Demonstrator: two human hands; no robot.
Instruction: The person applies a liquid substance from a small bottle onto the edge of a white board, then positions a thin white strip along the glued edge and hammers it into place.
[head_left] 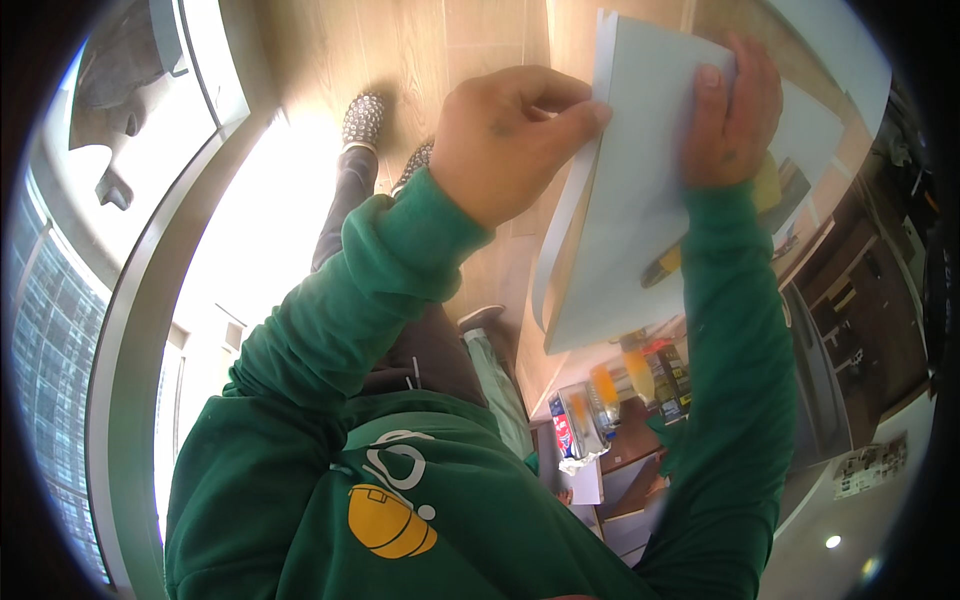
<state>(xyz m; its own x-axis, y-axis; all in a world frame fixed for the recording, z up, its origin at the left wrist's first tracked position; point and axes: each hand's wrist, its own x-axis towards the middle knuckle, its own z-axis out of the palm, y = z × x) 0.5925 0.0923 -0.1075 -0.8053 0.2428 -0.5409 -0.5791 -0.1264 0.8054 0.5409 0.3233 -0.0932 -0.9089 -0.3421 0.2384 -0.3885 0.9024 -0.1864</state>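
A white board (640, 200) stands out in front of me at a slant. Along its left edge runs a thin white strip (562, 225), which bows away from the board lower down. My left hand (515, 135) pinches this strip at the edge between thumb and fingers. On the board's face, near its far right edge, my right hand (735, 120) lies with its fingers stretched out, holding nothing. A yellow and black utility knife (660, 267) rests on the board beside my right sleeve, which partly hides it.
Orange-and-clear bottles (605, 385) and small packages (562, 425) stand below the board on a wooden surface. A pale green trouser leg (495, 380), seemingly another person's, is near my legs. A bright window (60, 300) lies left; dark shelving (850, 300) is right.
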